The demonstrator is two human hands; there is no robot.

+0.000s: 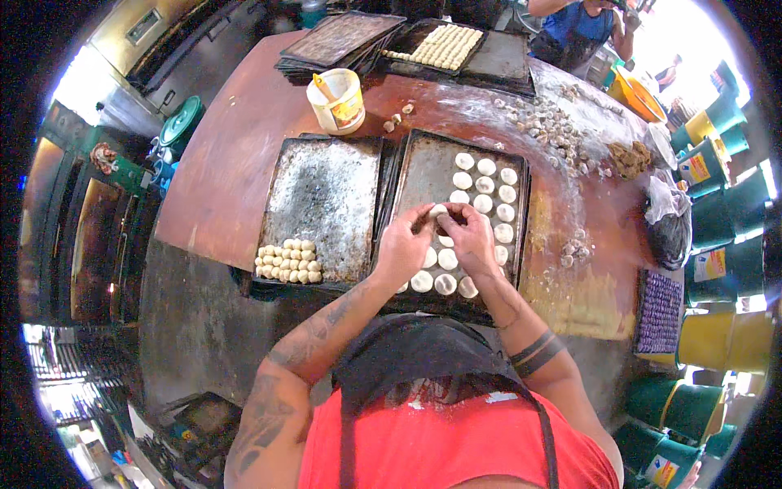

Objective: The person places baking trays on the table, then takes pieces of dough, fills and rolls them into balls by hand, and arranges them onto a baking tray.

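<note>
Both hands meet over a dark baking tray [423,155], with a small piece of dough [438,211] pinched between their fingertips. My left hand [405,240] closes on its left side, and my right hand [471,236] grips it from the right. Beneath and around them, rows of flattened white dough rounds [485,167] lie on the tray's right and near parts; my hands hide some of them. To the left, a second baking tray [322,183] is dusted white. In its near left corner sit rows of small dough balls [289,262], packed close together.
A white tub [336,102] with an orange handle inside stands beyond the trays. Farther back are stacked trays [342,39] and a tray of dough pieces [446,46]. Crumbly lumps [554,130] lie scattered at right, near a plastic bag [666,220]. Another person [574,33] stands across the table.
</note>
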